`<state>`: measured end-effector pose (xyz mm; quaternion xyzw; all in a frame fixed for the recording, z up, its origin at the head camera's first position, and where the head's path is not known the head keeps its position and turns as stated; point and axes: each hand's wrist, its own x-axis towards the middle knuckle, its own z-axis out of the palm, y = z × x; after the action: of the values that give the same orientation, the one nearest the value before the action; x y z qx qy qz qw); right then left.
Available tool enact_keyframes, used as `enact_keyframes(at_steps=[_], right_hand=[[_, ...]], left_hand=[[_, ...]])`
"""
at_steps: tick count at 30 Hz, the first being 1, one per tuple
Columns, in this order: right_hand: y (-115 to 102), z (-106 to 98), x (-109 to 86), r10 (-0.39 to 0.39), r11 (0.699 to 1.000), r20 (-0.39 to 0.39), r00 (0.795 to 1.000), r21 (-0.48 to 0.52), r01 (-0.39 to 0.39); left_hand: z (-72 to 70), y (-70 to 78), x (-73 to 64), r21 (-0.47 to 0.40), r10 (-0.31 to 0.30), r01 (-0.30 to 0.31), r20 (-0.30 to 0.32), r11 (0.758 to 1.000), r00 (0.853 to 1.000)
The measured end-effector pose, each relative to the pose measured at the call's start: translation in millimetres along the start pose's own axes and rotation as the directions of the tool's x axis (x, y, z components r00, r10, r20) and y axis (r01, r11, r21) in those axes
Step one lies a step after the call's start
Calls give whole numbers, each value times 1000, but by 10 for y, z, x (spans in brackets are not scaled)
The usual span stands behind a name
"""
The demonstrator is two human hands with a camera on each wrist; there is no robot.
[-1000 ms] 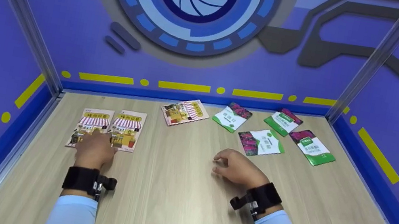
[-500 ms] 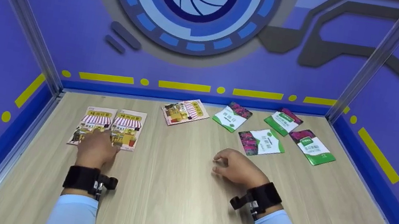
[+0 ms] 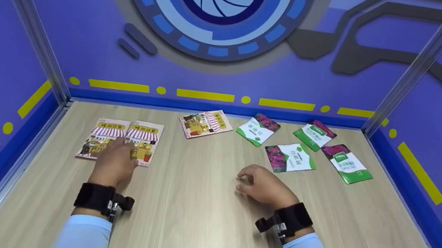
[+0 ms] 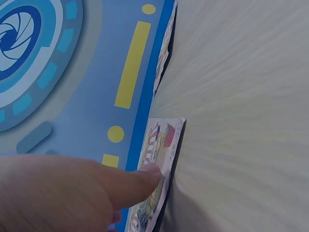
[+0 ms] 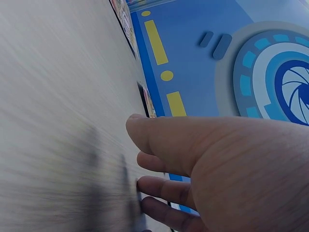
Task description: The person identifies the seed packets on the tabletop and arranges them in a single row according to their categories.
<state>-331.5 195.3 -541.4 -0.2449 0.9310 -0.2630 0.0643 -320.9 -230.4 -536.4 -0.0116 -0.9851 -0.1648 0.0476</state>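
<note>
Two flat pink packets printed with a striped shop awning lie side by side at the left of the table: the left packet [image 3: 94, 133] and the right packet [image 3: 147, 143]. My left hand [image 3: 115, 162] lies over their lower inner parts, hiding some of both prints. In the left wrist view its straight thumb [image 4: 140, 181] lies against the face of a packet [image 4: 166, 145]. My right hand [image 3: 265, 186] rests on the table at the centre right, fingers loosely bent with nothing in them; the right wrist view shows its thumb [image 5: 145, 133] apart from the fingers.
A third shop-print packet [image 3: 205, 124] lies near the back wall. To its right are several green-and-white packets with magenta flowers, one [image 3: 290, 158] just beyond my right hand. Blue printed walls [image 3: 230, 71] enclose the wooden table [image 3: 192, 210] at the back and sides.
My left hand has shifted slightly right, from over the left packet toward the seam between the two. Those packets have moved slightly away from me. My right hand has stayed still.
</note>
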Motion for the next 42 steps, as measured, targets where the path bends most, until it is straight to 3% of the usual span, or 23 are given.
enact_keyframes(at_steps=[3, 6, 14, 21, 26, 33, 38, 42], right_hand=[[7, -2, -4, -11, 1000, -4, 1000, -7, 11], [5, -4, -4, 0, 1000, -7, 1000, -12, 0], [6, -10, -9, 33, 999, -12, 999, -3, -33], [12, -16, -18, 35, 999, -11, 999, 1, -35], [8, -12, -13, 37, 999, -7, 999, 14, -36], [-6, 0, 3, 31, 999, -2, 1000, 23, -31], [-9, 3, -2, 29, 999, 4, 1000, 24, -30], [-28, -1, 10, 31, 999, 12, 999, 13, -31]], left_hand=[[46, 49, 2, 15, 73, -73, -1, 997, 997], [83, 75, 12, 35, 108, -107, -6, 994, 994], [90, 115, 27, 53, 79, -79, 5, 996, 997], [82, 147, 28, 16, 63, -64, 13, 998, 998], [60, 225, 41, 23, 89, -88, -9, 996, 996], [81, 507, 108, 16, 120, -120, 18, 993, 993], [162, 816, 309, 4, 226, -227, 68, 974, 972], [262, 1013, 515, 25, 233, -236, 96, 971, 968]])
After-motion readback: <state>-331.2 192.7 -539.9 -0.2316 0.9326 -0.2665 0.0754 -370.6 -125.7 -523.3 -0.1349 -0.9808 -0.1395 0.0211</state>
